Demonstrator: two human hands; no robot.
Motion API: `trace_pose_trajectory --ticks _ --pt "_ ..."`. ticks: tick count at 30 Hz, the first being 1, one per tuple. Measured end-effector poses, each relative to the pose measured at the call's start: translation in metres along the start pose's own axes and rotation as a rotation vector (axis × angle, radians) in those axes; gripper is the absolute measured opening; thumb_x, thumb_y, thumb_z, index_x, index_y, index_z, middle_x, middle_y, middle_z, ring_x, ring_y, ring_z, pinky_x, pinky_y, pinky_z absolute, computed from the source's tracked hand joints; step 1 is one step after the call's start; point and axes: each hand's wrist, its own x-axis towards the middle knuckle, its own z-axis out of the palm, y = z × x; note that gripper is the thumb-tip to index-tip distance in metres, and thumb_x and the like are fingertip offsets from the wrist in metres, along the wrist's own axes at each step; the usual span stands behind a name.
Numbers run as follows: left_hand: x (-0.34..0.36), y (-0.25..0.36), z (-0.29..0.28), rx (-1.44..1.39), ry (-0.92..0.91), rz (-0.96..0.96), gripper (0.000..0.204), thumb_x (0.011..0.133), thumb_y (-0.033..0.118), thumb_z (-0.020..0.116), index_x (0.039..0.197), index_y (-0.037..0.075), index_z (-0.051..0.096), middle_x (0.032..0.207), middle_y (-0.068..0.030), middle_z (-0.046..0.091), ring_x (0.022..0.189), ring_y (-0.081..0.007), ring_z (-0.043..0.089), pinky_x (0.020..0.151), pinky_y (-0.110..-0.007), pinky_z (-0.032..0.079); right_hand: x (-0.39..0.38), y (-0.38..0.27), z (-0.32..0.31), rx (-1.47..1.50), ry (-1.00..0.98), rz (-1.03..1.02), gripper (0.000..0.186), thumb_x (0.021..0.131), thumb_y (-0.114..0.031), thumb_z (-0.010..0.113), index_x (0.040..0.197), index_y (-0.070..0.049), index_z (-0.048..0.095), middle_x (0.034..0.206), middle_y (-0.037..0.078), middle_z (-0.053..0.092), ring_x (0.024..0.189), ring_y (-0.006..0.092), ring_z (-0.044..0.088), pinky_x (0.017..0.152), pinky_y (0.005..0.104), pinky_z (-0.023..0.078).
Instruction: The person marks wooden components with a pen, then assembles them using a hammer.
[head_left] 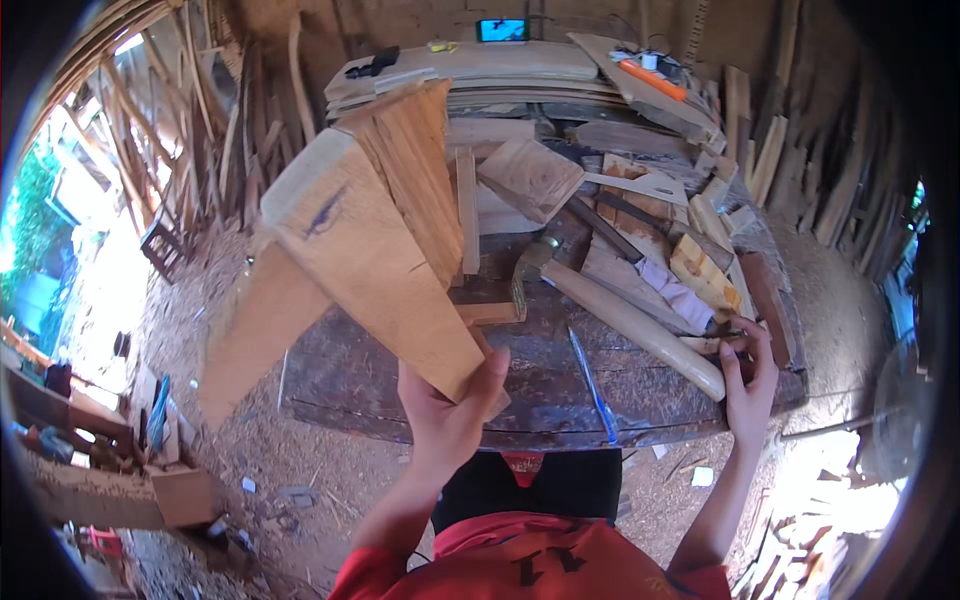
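Note:
My left hand [450, 400] grips the lower end of an angled assembly of pale wooden boards [360, 260], held up over the left of the dark worn workbench [350, 370]. My right hand [745, 370] has curled fingers at small wood pieces on the bench's right edge, beside a long pale wooden handle [640, 335] with a metal head; what it holds is unclear. Between my hands lies a blue pencil-like stick [590, 385]. Behind the handle are a dark metal bar [600, 225] with a cloth-wrapped end, a yellowish wood block [700, 270] and a white saw-like blade [640, 185].
Stacked boards [470, 60] at the back carry a lit screen [502, 30], a black object [370, 65] and an orange tool [650, 80]. Leaning planks [770, 160] line the walls. A low timber pile [180, 495] stands at lower left on the sawdust-covered floor [270, 500].

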Motion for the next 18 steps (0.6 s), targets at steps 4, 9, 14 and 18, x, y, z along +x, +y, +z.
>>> trace_pose_trajectory --ticks 4,9,14,18 --pt "-0.001 0.001 -0.004 -0.075 -0.101 -0.009 0.037 0.086 -0.005 0.062 0.121 -0.001 0.049 0.087 -0.0051 0.056 0.078 -0.0114 0.057 0.069 -0.025 0.047 -0.002 -0.001 0.002 0.003 -0.019 -0.050 0.032 0.093 -0.012 0.063 0.123 -0.004 0.058 0.081 0.001 0.059 0.078 0.0075 0.056 0.070 0.0221 0.044" --pt "-0.007 0.000 -0.005 -0.100 -0.024 0.047 0.037 0.087 -0.004 0.063 0.121 -0.002 0.048 0.090 -0.0066 0.056 0.079 -0.0132 0.058 0.071 -0.026 0.050 -0.003 0.009 -0.005 -0.018 -0.076 -0.066 0.026 0.091 -0.015 0.064 0.114 -0.003 0.063 0.081 0.002 0.062 0.078 0.0074 0.058 0.070 0.0227 0.044" --pt "-0.010 0.001 -0.008 -0.090 0.056 0.033 0.036 0.086 -0.001 0.067 0.118 -0.005 0.050 0.091 -0.0065 0.059 0.079 -0.0119 0.059 0.071 -0.025 0.048 -0.004 0.003 -0.003 -0.195 -0.108 -0.094 0.027 0.094 -0.020 0.062 0.113 -0.002 0.063 0.083 0.001 0.064 0.080 0.0088 0.059 0.073 0.0234 0.045" --pt "-0.012 -0.001 -0.008 -0.104 0.117 0.019 0.037 0.088 0.005 0.065 0.120 -0.006 0.049 0.090 -0.0098 0.058 0.078 -0.0163 0.060 0.071 -0.029 0.050 0.001 -0.019 -0.003 0.087 -0.050 0.055 0.029 0.097 -0.026 0.058 0.118 -0.006 0.060 0.086 0.000 0.062 0.077 0.0069 0.056 0.064 0.0237 0.043"
